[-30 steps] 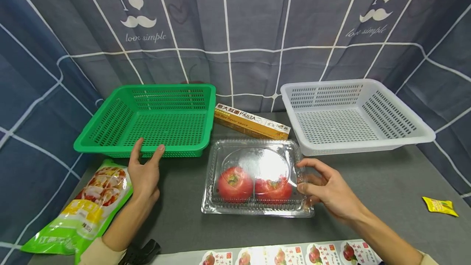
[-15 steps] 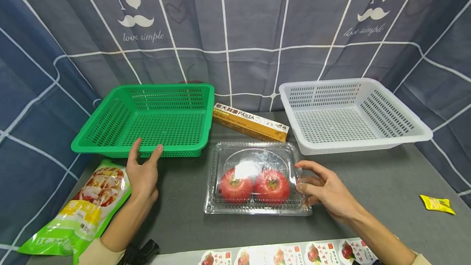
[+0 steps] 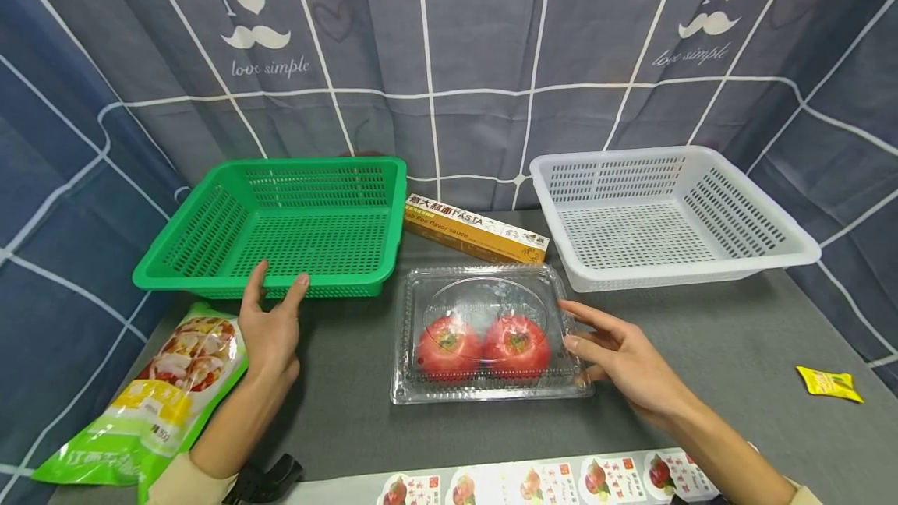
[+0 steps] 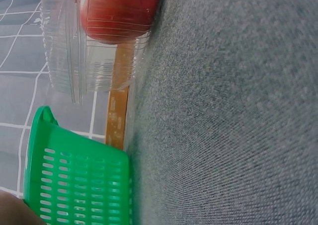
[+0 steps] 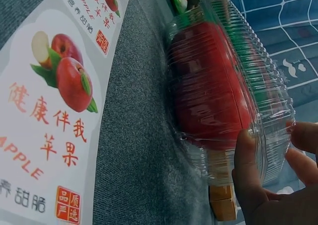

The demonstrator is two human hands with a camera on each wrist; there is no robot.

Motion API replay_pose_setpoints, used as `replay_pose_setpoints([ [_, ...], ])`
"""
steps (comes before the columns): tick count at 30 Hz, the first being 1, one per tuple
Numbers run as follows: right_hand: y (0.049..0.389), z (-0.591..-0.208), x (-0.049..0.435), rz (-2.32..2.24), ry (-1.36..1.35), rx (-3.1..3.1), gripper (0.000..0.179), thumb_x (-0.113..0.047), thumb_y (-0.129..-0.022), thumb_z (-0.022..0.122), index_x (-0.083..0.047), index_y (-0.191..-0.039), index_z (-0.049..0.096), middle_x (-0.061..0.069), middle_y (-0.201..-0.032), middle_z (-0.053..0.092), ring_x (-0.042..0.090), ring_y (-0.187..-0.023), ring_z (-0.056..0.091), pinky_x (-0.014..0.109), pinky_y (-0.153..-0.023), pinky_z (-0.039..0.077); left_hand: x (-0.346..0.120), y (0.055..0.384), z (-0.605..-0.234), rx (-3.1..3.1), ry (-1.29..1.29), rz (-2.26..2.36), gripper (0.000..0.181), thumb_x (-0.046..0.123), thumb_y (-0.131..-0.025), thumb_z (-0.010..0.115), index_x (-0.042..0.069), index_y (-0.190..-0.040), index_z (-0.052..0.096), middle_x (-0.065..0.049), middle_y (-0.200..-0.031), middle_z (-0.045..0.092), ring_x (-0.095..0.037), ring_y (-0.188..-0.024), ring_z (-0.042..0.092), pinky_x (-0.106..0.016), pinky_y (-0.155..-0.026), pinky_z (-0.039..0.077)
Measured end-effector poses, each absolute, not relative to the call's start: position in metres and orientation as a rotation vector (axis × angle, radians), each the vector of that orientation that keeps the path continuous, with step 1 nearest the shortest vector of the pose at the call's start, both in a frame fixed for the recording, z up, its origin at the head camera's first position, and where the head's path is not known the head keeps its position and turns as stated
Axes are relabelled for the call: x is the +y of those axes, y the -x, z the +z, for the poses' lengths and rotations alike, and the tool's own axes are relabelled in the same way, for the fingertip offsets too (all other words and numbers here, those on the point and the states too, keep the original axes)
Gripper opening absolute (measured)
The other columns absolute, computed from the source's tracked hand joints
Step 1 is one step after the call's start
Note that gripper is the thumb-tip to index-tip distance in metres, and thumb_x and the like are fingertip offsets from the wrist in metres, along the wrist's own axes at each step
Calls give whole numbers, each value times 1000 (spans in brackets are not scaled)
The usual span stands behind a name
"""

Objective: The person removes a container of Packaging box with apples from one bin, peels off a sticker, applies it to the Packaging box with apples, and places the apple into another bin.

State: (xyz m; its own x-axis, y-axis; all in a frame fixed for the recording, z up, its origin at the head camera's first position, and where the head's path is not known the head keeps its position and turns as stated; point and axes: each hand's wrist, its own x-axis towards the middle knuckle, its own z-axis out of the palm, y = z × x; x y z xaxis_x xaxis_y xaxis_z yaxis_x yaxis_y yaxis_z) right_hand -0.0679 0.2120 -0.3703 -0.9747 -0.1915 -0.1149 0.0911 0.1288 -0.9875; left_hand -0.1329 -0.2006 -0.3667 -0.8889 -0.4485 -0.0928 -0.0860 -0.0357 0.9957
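A clear plastic clamshell box (image 3: 491,394), its lid down, sits mid-table with two red apples (image 3: 449,347) inside. My right hand (image 3: 624,357) is at the box's right end. In the right wrist view its thumb (image 5: 247,158) presses the box's side near the rim while fingertips touch the lid's edge, holding that end. Spread and relaxed, my left hand (image 3: 270,333) hovers by the front rim of the green basket (image 3: 323,287), holding nothing. A green food bag (image 3: 168,404) lies beside the left forearm.
Behind the box lies an orange pasta box (image 3: 477,234). A white basket (image 3: 659,275) stands at the back right. A strip of apple stickers (image 3: 519,478) runs along the front, and a small yellow packet (image 3: 830,384) is far right. A patterned curtain (image 3: 484,37) encloses the table.
The clear box has settled from a slight tilt to a flatter pose, and the apples inside have shifted. My right hand stays at its end; the left hand has hardly moved.
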Motion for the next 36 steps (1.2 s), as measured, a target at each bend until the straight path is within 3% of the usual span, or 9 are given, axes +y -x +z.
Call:
replay_pose_setpoints([
  [6, 60, -369, 210, -1949, 91, 2282, 58, -19, -99, 62, -8, -152, 39, 24, -144, 41, 17, -98, 60, 41, -71, 58, -211, 129, -352, -1948, -553, -2300, 76, 22, -98, 63, 39, -157, 18, 2, -163, -12, -20, -149, 5, -42, -114, 28],
  [10, 51, -368, 209, -1931, 57, 2370, 57, -21, -100, 61, -8, -151, 39, 18, -152, 35, 11, -108, 59, 39, -75, 58, -223, 124, -350, -2079, -455, -2332, 78, 26, -99, 61, 43, -156, 11, 5, -162, -18, -22, -149, 6, -44, -115, 25],
  [16, 29, -364, 209, -1896, 21, 2564, 48, -19, -100, 60, -11, -145, 46, 17, -139, 45, 19, -101, 64, 36, -79, 57, -224, 106, -356, -2329, -227, -2213, 83, 29, -101, 58, 47, -154, -3, 9, -160, -24, -32, -149, 4, -52, -113, 26],
  [18, 22, -365, 209, -1878, 56, 2665, 44, -14, -100, 61, -10, -141, 49, 12, -135, 46, 18, -100, 64, 34, -78, 57, -219, 99, -357, -2450, -165, -2094, 83, 30, -100, 60, 42, -156, 1, 8, -162, -16, -34, -148, 11, -53, -111, 29],
  [21, 13, -365, 205, -1895, 115, 2774, 37, -3, -96, 63, -6, -132, 56, 5, -128, 50, 17, -104, 60, 32, -74, 58, -208, 87, -359, -2633, -63, -1841, 78, 31, -98, 64, 29, -159, 15, -4, -164, 7, -36, -143, 28, -53, -106, 37],
  [23, 7, -366, 200, -1958, 142, 2788, 34, 4, -93, 64, -2, -125, 60, 6, -121, 54, 17, -100, 61, 31, -73, 58, -202, 78, -362, -2733, 7, -1663, 73, 29, -96, 67, 19, -157, 27, -13, -160, 24, -38, -135, 40, -54, -100, 43],
  [26, 0, -368, 192, -2099, 233, 2749, 33, 15, -87, 65, 4, -118, 62, 11, -113, 56, 18, -94, 61, 30, -71, 58, -194, 65, -364, -2872, 41, -1496, 69, 30, -92, 73, 12, -150, 40, -17, -148, 43, -37, -125, 51, -52, -93, 48],
  [31, -7, -373, 176, -2168, 435, 2673, 36, 19, -83, 66, 4, -115, 64, 15, -107, 59, 18, -93, 61, 28, -70, 57, -190, 48, -373, -3096, 56, -1373, 71, 38, -81, 82, 12, -140, 52, -10, -128, 60, -22, -106, 60, -37, -80, 53],
  [36, -10, -381, 156, -2054, 686, 2538, 38, 13, -86, 67, -5, -119, 65, 9, -110, 62, 18, -94, 62, 33, -71, 58, -198, 37, -385, -3244, 499, -1189, 68, 44, -77, 84, 13, -132, 59, 3, -113, 59, -9, -89, 55, -28, -67, 48],
])
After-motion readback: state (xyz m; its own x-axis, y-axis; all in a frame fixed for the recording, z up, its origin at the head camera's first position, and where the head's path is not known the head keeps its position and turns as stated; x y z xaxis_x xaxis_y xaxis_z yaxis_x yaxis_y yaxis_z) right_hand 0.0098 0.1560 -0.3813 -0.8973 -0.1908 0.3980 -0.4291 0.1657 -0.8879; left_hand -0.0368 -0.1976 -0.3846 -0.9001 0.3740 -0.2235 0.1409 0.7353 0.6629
